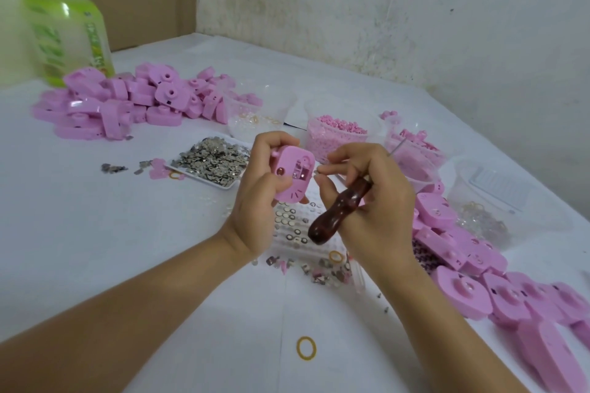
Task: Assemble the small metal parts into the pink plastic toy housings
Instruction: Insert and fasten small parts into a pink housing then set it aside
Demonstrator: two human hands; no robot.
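Rubber band (298, 348), left hand (255, 201) gripping pink housing (292, 175), right hand (380, 201) gripping wooden-handled tool (338, 210), metal-parts tray (198, 178) behind.

Left of the left hand (261, 188), which holds a housing (292, 174), a tray of metal parts (214, 163) lies on the table (127, 233), with a heap of housings (127, 102) farther left and behind. Tubs (338, 134) stand behind both hands; a row of housings (479, 265) runs right of the right hand (367, 198), which grips a tool (338, 214).

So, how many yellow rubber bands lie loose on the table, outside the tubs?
3. One yellow rubber band lies nearest, between the forearms; one beside the right hand; one left of the tray of metal parts. More may be hidden under piles.
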